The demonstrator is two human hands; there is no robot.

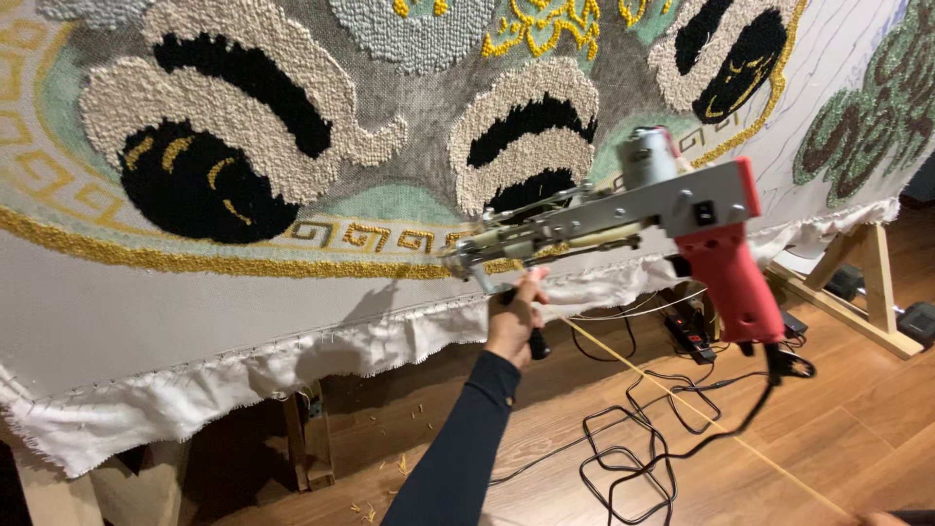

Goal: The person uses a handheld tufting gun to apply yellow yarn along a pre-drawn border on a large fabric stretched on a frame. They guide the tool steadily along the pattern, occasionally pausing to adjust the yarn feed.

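Note:
My left hand [514, 321], in a dark long sleeve, is shut on the black front handle of a tufting gun [682, 200]. The gun has a grey metal body and a red rear grip, which no hand holds. Its needle end presses on a gold border line of a stretched white cloth [195, 292]. The cloth carries tufted cream, black, green and gold shapes. A thin yellow yarn [662, 385] runs from the gun down to the bottom right. My right hand is out of sight.
A black cable [662, 438] hangs from the red grip and loops over the wooden floor. A power strip [690, 331] lies under the cloth's frayed lower edge. Wooden frame legs stand at right [867, 282] and lower left [310, 438].

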